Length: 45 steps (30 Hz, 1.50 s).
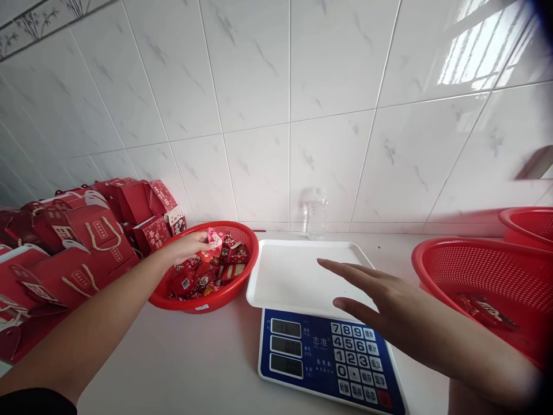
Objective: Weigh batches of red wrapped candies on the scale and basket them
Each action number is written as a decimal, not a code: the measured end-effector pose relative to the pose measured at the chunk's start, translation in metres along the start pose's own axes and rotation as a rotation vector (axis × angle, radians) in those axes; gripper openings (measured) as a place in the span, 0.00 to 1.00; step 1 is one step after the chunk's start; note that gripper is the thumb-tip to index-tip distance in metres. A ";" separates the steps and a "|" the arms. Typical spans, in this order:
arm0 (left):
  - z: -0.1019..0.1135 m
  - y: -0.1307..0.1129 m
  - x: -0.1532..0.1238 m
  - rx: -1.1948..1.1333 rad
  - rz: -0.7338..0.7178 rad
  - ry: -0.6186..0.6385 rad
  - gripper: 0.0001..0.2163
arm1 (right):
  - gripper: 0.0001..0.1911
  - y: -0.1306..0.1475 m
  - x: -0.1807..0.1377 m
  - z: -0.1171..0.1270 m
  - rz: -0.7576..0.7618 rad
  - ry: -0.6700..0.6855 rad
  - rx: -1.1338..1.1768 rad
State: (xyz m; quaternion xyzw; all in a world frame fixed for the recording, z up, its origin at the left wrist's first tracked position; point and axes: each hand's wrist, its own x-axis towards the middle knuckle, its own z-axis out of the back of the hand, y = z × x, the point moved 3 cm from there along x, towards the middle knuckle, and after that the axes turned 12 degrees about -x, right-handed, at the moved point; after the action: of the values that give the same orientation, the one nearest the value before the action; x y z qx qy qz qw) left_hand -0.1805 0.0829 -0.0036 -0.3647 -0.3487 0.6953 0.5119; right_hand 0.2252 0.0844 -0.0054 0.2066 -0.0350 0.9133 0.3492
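Over the red plastic basket point(254, 253) on the left, my left hand point(190, 246) is closed on a small pink-and-white wrapped packet point(215, 240). Below it in that basket lie several red-wrapped snack packets point(203, 279). My right hand point(374, 288) hovers above the digital scale point(319, 357), thumb and fingers apart, with nothing in it. The scale's white weighing tray point(289, 276) carries nothing. Its blue panel has number keys and three displays.
Many red gift boxes with rope handles point(99, 233) are stacked at the left. A clear plastic bottle point(317, 216) stands against the tiled wall point(259, 167). At the right are a red basket point(479, 259) with a packet point(488, 308) inside and another red basket point(531, 222) behind.
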 end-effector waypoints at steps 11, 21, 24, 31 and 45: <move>-0.134 -0.078 -0.038 -0.450 -0.379 0.207 0.20 | 0.28 0.016 0.033 -0.014 -0.202 -0.125 0.378; -0.191 -0.082 -0.033 -0.714 -0.366 0.244 0.15 | 0.19 -0.023 0.038 -0.014 -0.404 -0.325 0.611; -0.186 -0.068 -0.026 -0.850 -0.263 0.198 0.17 | 0.20 -0.036 0.036 -0.014 -0.486 -0.204 0.453; -0.195 -0.057 -0.031 -0.628 -0.511 0.127 0.16 | 0.23 -0.010 0.046 -0.038 -0.258 0.109 0.554; -0.189 -0.057 -0.031 -0.819 -0.299 -0.021 0.18 | 0.11 -0.002 0.051 -0.044 -0.438 -0.251 0.646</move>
State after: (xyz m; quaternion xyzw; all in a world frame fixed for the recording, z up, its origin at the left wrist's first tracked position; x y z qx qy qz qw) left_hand 0.0156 0.0874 -0.0433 -0.4760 -0.6500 0.4214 0.4163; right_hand 0.1765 0.1265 -0.0247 0.4179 0.2563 0.7490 0.4457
